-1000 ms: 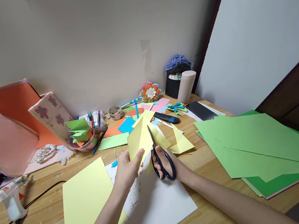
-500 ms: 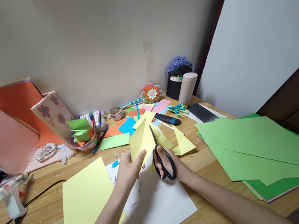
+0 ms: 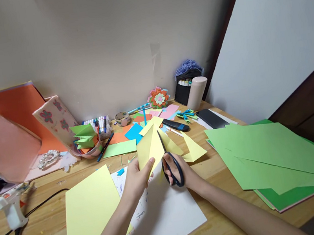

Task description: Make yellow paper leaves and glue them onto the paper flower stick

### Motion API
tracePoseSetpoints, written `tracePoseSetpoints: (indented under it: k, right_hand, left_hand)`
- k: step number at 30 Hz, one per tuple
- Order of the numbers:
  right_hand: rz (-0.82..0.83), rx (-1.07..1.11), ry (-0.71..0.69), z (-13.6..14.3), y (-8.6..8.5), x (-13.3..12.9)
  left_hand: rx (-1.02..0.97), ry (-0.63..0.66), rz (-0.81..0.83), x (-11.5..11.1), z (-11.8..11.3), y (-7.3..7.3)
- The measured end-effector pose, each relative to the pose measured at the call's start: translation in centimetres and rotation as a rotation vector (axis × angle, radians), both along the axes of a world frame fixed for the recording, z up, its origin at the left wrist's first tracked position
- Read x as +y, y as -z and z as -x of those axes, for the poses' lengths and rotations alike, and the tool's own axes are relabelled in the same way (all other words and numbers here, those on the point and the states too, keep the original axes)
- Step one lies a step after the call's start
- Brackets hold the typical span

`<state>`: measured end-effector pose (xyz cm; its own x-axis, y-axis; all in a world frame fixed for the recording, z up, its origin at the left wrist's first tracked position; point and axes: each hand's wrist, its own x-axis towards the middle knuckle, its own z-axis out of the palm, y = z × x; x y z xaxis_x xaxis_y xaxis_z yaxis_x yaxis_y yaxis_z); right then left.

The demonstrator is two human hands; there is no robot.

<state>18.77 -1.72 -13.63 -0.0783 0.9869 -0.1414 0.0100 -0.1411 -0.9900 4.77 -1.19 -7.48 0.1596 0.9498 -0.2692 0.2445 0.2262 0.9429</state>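
Note:
A folded piece of yellow paper (image 3: 146,147) is pinched between the thumb and fingers of my left hand (image 3: 136,176). Dark-handled scissors (image 3: 177,172) are in my right hand (image 3: 184,168), with fingers through the loops. Their blades point away from me along the right side of the folded paper. A cut yellow strip (image 3: 193,147) bends out to the right, beyond the scissors. Beneath both hands is a white sheet (image 3: 167,219) with small ink marks. To its left lies a large yellow sheet (image 3: 92,215).
Green sheets (image 3: 269,151) are stacked at the right. A phone (image 3: 212,118), a pale bottle (image 3: 197,93) and a layered paper flower (image 3: 159,98) stand or lie further back. At the left are a glue gun (image 3: 13,207) with its cable and a pink bowl (image 3: 92,153).
My right hand and the scissors have shifted slightly to the right, and the scissor handles look closer together. The yellow paper has moved slightly right.

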Motion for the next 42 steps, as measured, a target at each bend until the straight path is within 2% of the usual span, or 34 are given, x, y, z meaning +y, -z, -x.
tracePoseSetpoints:
  k: [8,16,26,33,42]
  right_hand:
    - [0.051,0.054,0.007,-0.2,0.0,0.4]
    - [0.009,0.059,0.028,0.0,0.1,0.2]
    - [-0.046,0.026,0.038,-0.3,-1.0,0.3]
    - [-0.023,0.038,0.051,-0.2,-0.5,0.4]
    - [-0.087,-0.009,0.062,-0.5,-0.4,0.6]
  left_hand:
    - [0.016,0.05,0.0,0.1,0.0,0.2]
    - [0.014,0.056,-0.019,-0.1,-0.2,0.6]
    - [0.043,0.073,0.001,-0.3,-0.3,0.9]
    - [0.026,0.064,0.002,-0.4,-0.4,0.8]
    - [0.024,0.119,-0.02,-0.7,-0.7,1.1]
